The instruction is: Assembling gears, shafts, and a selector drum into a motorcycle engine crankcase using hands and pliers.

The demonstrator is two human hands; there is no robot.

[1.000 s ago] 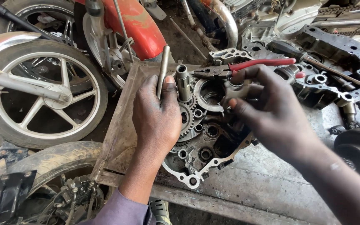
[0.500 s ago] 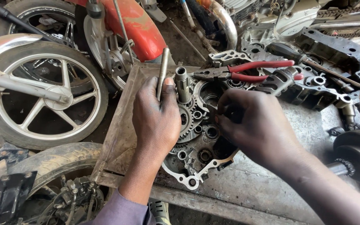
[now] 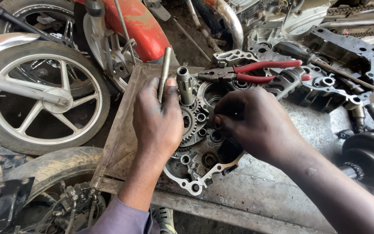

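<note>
An open engine crankcase half (image 3: 195, 184) with gears and an upright splined shaft (image 3: 185, 84) lies on a greasy metal bench. My left hand (image 3: 156, 123) rests over the case's left side and grips a thin metal rod (image 3: 165, 69) that sticks up past my thumb. My right hand (image 3: 256, 123) reaches in from the right, fingertips curled down among the gears near the case's middle; whatever they pinch is hidden. Red-handled pliers (image 3: 256, 71) lie just beyond the case.
A motorcycle wheel (image 3: 35, 93) and red tank (image 3: 141, 28) stand at the left, a second tyre (image 3: 35, 173) below. More dark engine casings (image 3: 343, 56) and a long rod (image 3: 356, 80) crowd the right. A round dark part (image 3: 369, 158) sits at the right edge.
My right hand has moved left and down from the case's right rim into the gears at its middle. My left hand and the rod have stayed put.
</note>
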